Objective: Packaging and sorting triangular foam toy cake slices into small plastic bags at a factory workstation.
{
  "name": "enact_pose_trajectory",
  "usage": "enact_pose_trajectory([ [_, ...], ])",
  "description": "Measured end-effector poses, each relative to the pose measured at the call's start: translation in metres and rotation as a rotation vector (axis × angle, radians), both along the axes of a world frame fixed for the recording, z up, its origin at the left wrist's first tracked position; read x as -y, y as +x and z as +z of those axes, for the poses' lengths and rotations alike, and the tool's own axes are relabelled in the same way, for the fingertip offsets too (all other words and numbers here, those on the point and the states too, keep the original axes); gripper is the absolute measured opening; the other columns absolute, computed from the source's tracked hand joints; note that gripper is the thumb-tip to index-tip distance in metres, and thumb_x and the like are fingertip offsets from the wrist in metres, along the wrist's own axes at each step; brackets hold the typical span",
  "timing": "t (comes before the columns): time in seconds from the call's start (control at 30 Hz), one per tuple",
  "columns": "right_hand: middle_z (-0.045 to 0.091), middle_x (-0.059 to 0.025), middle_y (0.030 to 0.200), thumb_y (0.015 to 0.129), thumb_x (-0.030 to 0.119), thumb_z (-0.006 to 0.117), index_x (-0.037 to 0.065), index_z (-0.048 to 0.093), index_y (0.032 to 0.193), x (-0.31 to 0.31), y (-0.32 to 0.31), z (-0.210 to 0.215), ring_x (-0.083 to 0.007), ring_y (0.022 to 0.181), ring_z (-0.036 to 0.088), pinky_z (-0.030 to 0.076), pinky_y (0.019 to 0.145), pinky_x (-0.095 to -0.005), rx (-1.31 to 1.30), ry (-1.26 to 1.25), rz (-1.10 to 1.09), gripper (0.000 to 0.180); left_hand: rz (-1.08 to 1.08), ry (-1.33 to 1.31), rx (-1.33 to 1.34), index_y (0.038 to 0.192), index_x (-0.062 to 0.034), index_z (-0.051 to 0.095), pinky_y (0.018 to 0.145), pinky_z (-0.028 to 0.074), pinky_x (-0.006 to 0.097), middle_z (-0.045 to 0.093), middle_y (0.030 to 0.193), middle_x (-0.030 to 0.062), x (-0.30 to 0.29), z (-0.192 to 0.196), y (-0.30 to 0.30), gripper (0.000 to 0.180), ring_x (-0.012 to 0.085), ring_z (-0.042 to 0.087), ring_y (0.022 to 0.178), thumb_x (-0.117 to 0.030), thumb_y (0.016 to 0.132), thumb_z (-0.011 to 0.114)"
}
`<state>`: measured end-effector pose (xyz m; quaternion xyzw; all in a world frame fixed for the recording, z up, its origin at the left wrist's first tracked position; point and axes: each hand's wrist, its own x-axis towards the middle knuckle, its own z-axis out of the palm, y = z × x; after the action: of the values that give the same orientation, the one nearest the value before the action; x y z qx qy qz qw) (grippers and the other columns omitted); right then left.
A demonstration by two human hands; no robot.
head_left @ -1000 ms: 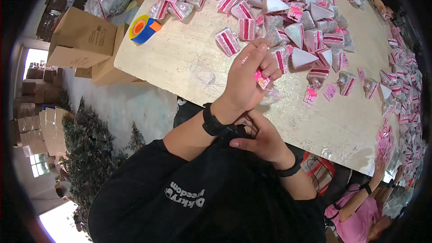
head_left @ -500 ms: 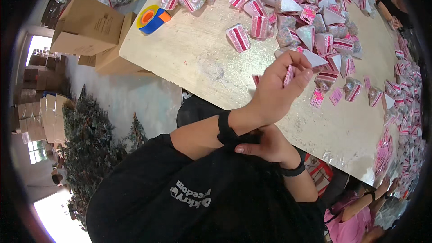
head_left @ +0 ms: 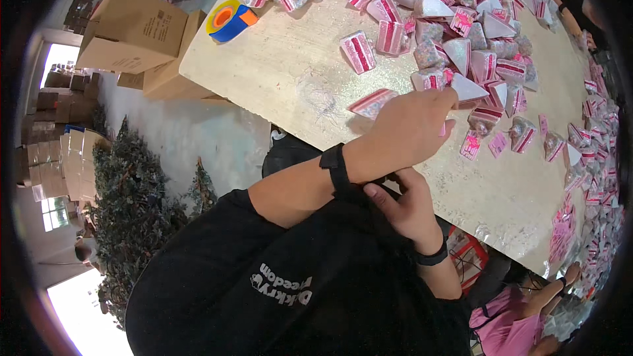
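My left hand (head_left: 412,125) is over the near edge of the table, its fingers bent down and closed on a small pink card tag (head_left: 442,130), mostly hidden by the fingers. Beside it, partly behind the hand, lies a plush-looking cake slice (head_left: 370,103) with pink and white layers. Below the left wrist is my right hand (head_left: 412,211), its thumb apart from the bent index finger; the other fingers are partly hidden. Nothing shows in it. Black bands circle both wrists. Several more cake slices (head_left: 358,52) in clear wrap lie farther off.
A big heap of wrapped cake slices (head_left: 461,46) covers the far table (head_left: 264,86). A blue-yellow tape roll (head_left: 231,21) sits at the left corner. Pink tags (head_left: 562,227) lie at right, near a co-worker in pink (head_left: 511,323). Cardboard boxes (head_left: 132,29) stand left.
My left hand has turned palm-down and its fingers have folded over the pink tag. More of the cake slice beside it now shows. My right hand has risen slightly, toward the left wrist.
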<state>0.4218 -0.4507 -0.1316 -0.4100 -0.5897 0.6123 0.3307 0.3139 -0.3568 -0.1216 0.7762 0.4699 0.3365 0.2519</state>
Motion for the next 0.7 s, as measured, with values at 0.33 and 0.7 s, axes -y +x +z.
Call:
enact_pose_trajectory([
  [0.33, 0.077, -0.0116, 0.100, 0.089, 0.008, 0.081, 0.001, 0.075, 0.105, 0.002, -0.007, 0.005, -0.0194, 0.092, 0.072, 0.055, 0.084, -0.0323, 0.113, 0.185, -0.055, 0.019, 0.019, 0.047, -0.097, 0.112, -0.0035, 0.057, 0.067, 0.055, 0.048, 0.066, 0.089, 0.0165, 0.003, -0.015, 0.004, 0.029, 0.0380, 0.069, 0.079, -0.020, 0.091, 0.068],
  [0.7, 0.073, -0.0110, 0.095, 0.074, 0.014, 0.090, 0.006, 0.075, 0.101, -0.003, 0.010, 0.039, -0.0300, 0.084, 0.070, 0.055, 0.074, -0.0364, 0.268, 0.512, -0.173, 0.032, -0.133, -0.364, 0.678, 0.133, -0.0042, 0.053, 0.071, 0.045, 0.024, 0.060, 0.084, -0.0007, 0.006, 0.015, -0.033, 0.041, 0.0062, 0.055, 0.077, -0.004, 0.095, 0.067],
])
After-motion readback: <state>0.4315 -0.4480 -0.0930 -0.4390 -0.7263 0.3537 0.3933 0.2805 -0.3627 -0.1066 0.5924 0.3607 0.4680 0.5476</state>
